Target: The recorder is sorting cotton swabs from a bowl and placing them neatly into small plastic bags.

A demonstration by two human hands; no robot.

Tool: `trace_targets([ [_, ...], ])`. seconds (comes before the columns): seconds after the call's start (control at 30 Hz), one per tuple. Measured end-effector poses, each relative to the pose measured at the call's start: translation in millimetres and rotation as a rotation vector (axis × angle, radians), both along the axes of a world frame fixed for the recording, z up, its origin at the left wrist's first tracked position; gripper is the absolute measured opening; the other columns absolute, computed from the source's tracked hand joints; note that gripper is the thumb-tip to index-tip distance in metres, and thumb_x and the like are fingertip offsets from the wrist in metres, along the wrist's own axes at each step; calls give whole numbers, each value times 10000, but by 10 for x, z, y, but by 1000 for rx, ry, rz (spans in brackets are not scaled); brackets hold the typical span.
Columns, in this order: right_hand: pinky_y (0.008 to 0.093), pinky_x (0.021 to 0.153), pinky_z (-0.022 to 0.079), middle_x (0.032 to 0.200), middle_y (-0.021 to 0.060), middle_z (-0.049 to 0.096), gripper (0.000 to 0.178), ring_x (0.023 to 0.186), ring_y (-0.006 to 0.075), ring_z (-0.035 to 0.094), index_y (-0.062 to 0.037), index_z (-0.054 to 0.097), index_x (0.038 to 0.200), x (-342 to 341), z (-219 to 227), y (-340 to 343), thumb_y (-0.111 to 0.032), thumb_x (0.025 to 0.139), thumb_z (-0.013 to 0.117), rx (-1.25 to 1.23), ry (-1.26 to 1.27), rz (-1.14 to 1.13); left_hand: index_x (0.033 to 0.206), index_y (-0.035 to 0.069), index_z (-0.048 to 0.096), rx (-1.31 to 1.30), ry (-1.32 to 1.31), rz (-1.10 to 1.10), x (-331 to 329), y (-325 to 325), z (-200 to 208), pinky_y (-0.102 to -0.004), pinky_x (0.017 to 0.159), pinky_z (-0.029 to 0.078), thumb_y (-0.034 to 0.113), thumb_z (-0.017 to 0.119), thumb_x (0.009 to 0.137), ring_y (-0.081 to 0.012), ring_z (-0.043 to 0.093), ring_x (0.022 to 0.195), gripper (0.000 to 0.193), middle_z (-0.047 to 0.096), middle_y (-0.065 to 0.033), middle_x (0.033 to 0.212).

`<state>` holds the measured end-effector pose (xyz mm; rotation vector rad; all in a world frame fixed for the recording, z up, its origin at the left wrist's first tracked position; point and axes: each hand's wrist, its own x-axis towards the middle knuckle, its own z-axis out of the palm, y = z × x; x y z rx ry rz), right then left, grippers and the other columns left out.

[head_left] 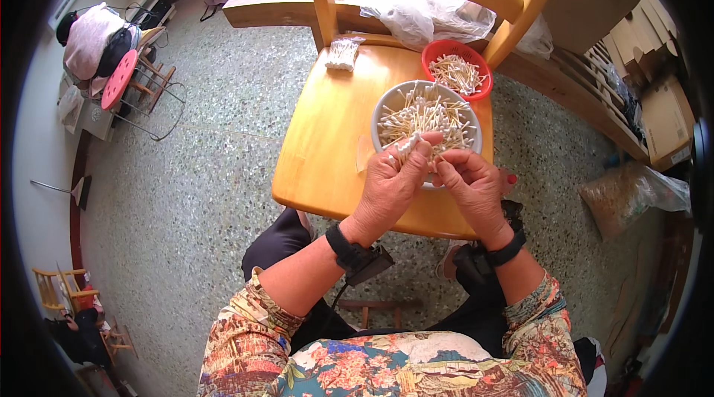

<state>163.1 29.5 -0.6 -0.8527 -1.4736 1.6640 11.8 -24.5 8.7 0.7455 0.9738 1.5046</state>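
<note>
My left hand [394,183] is closed around a small bunch of cotton swabs [407,146], their white tips showing above the fingers. Beside it, my right hand [477,187] has thumb and fingers pinched together; what lies between them is too small to make out. Both hands are over the near rim of a pale grey bowl [375,120] heaped with loose cotton swabs [424,116]. Behind the bowl to the right, a red plastic basket [487,87] holds more swabs. A clear packet of cotton swabs [343,53] lies at the seat's far left corner.
Everything stands on the seat of a yellow wooden chair [316,151], its backrest on the far side. White plastic bags [428,14] lie behind it on a wooden frame. To the right are a filled clear bag [632,192] and cardboard boxes [664,122]. A red stool [120,81] stands far left.
</note>
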Motion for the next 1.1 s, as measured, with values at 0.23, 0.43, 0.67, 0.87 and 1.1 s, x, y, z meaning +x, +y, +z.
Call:
trace_targets([
  [0.23,248,742,500,947,55,663,170,837,106,616,33,672,1054,8,62,13,-76,938,612,149,-57,87,1255,48,602,77,96,6,27,5,-60,-152,483,271,271,525,1008,29,356,557,342,484,117,703],
  [0.43,292,722,493,896,118,667,187,810,195,639,30,671,1059,-21,109,3,-78,914,624,573,-261,30,1240,32,610,69,122,1,38,17,-125,-144,499,287,274,534,1004,32,364,573,347,504,110,723],
  [0.67,317,707,496,863,144,661,134,790,236,649,45,652,959,14,142,27,-76,906,631,529,-283,63,1194,-7,629,205,238,-33,60,34,-227,-171,672,436,230,556,993,-12,530,777,319,634,30,891],
  [0.87,330,687,496,837,157,640,115,771,279,644,29,642,950,73,166,58,-72,896,634,572,-351,87,1154,-17,649,218,193,-54,62,31,-216,-238,842,495,207,595,969,-82,591,966,295,677,-51,1075],
  [1.1,364,687,504,842,167,638,121,785,330,643,15,645,967,76,124,69,-73,883,643,699,-340,95,1136,-13,659,229,230,-27,40,18,-177,-235,820,505,209,617,956,-74,600,924,289,688,-43,1037],
])
